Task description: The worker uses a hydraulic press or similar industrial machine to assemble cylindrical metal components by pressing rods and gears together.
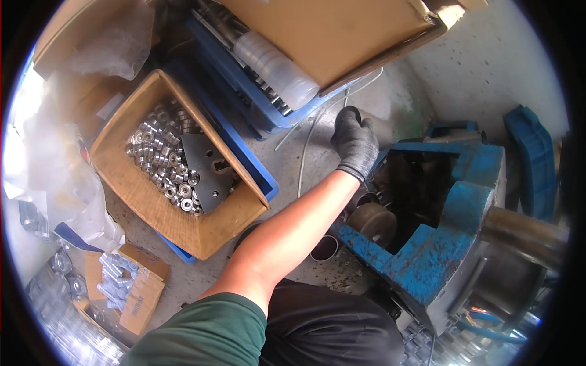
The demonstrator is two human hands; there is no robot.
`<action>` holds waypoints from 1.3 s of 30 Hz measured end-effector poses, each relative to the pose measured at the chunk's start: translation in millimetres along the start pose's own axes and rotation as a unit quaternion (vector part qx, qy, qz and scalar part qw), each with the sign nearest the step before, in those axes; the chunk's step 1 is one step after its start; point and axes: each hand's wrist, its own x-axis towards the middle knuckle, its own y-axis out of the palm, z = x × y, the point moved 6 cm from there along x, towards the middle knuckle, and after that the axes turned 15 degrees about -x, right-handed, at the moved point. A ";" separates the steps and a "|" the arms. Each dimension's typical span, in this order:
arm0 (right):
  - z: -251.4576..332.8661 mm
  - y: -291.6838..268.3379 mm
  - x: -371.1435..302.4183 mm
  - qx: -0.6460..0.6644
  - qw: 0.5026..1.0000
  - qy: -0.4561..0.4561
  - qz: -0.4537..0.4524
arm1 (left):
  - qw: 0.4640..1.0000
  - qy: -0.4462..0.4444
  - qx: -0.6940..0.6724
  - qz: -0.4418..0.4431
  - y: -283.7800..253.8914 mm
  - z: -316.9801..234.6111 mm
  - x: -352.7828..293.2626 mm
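Note:
My left hand (pixel 355 144), in a dark grey glove, reaches out to the floor beyond the blue metal machine casing (pixel 421 262). Its fingers are curled round the near end of a grey metal cylinder (pixel 381 129), which lies against the casing's far side. The glove covers part of that end. Inside the casing's square opening sits a round metal piece (pixel 371 223), close below my wrist. A short open metal ring (pixel 324 248) stands on the floor under my forearm. My right hand is out of the picture.
At left, an open carton (pixel 177 239) holds many small metal bearings (pixel 160 152) and a dark flat plate (pixel 206 168). Behind it is a blue crate (pixel 268 125) with clear plastic tubing (pixel 274 67). A smaller carton (pixel 143 299) stands lower left; a pale cable (pixel 305 155) crosses the floor.

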 end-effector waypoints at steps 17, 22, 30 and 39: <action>-4.1 -13.1 -11.9 0.014 1.000 -0.017 -0.007 | 0.896 -0.047 0.282 0.340 91.2 74.9 -42.7; -5.1 -9.6 -17.1 0.014 0.999 -0.035 0.019 | 0.937 -0.037 0.154 0.312 29.0 45.5 -71.0; 19.9 -32.2 -61.6 0.042 0.986 -0.154 0.041 | 0.944 -0.079 0.059 0.315 -73.4 51.5 -131.2; 121.8 -93.4 -186.4 -0.136 0.919 -0.339 0.151 | 0.933 0.082 0.065 0.346 -152.5 -59.4 -150.5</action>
